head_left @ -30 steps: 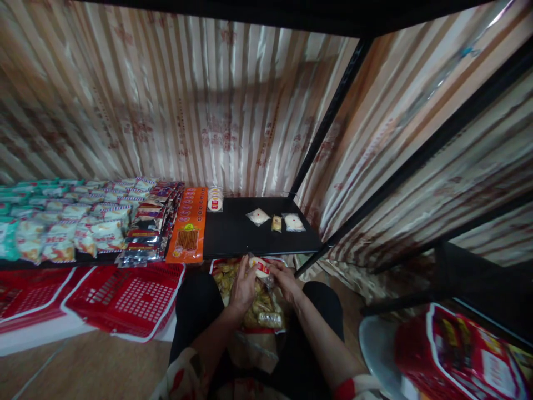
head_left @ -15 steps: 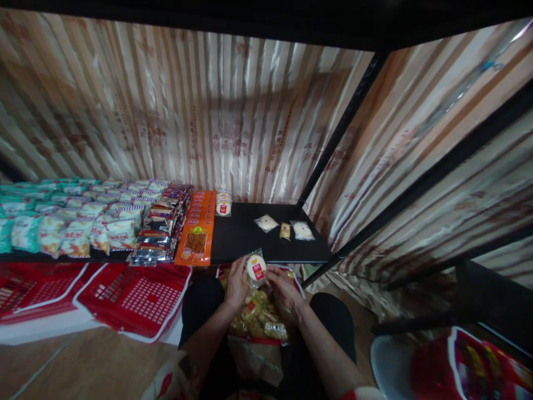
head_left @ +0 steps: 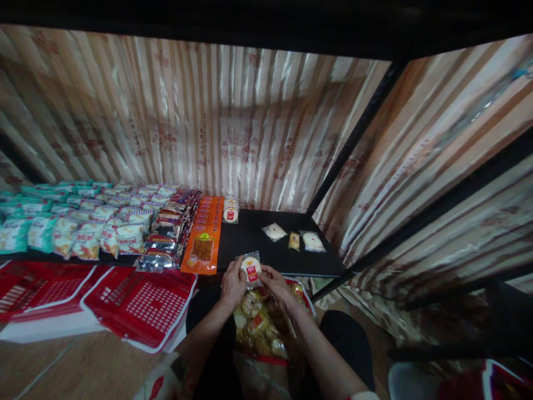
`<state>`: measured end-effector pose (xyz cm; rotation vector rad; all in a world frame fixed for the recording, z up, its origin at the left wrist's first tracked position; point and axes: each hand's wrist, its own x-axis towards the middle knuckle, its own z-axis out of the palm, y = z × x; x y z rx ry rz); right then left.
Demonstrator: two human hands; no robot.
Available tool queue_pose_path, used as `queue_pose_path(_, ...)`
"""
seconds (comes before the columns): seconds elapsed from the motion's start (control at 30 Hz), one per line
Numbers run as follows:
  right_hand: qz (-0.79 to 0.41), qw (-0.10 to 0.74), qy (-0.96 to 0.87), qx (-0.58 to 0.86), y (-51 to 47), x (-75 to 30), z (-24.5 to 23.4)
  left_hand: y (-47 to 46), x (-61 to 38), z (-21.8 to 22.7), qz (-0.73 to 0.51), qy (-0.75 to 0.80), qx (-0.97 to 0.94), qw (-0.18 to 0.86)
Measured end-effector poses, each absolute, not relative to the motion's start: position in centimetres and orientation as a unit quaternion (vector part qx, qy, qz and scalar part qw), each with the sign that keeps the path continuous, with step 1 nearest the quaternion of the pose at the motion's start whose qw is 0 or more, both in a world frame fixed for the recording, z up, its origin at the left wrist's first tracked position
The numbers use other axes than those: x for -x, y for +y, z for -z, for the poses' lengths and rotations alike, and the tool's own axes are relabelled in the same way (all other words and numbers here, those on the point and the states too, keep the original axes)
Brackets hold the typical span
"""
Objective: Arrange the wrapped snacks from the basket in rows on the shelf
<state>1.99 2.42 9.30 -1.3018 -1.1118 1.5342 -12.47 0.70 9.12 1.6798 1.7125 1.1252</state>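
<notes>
A round white cracker in a clear wrapper with a red label (head_left: 251, 269) is held between both hands at the shelf's front edge. My left hand (head_left: 233, 282) grips its left side, and my right hand (head_left: 275, 284) pinches its lower right side. Right below sits a red basket (head_left: 308, 303) between the knees, filled with yellowish wrapped snacks (head_left: 262, 328). A short row of similar white crackers (head_left: 231, 211) stands at the back of the black shelf (head_left: 245, 236). Two white packets (head_left: 273, 231) and a small yellow packet (head_left: 293, 240) lie farther right.
On the left of the shelf are orange snack bags (head_left: 204, 236), dark shiny packets (head_left: 166, 228) and rows of white and green bags (head_left: 91, 228). Red baskets (head_left: 141, 303) stand below. A black post (head_left: 358, 139) rises at the right, before a striped curtain (head_left: 258, 122).
The view has shifted slightly, so the shelf appears lower and further right. Both hands still hold the wrapped cracker, now slightly to the left relative to the shelf.
</notes>
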Motion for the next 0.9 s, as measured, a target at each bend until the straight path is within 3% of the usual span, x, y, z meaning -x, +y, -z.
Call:
queue_pose_path(0.27,-0.575,0.372,-0.496,0.534,4.5,-0.9,-8.6,2.8,13.8,-9.1,-0.418,0.648,-0.585,0.253)
queue_pose_path(0.63,-0.523,0.396,-0.531,0.537,7.6,0.4,-8.9,5.4,14.5,-9.6,-0.477,0.655,-0.517,0.274)
queue_pose_path(0.9,-0.496,0.387,-0.555,0.545,10.2,1.1,-8.8,7.2,15.0,-9.1,-0.435,0.696,-0.528,0.219)
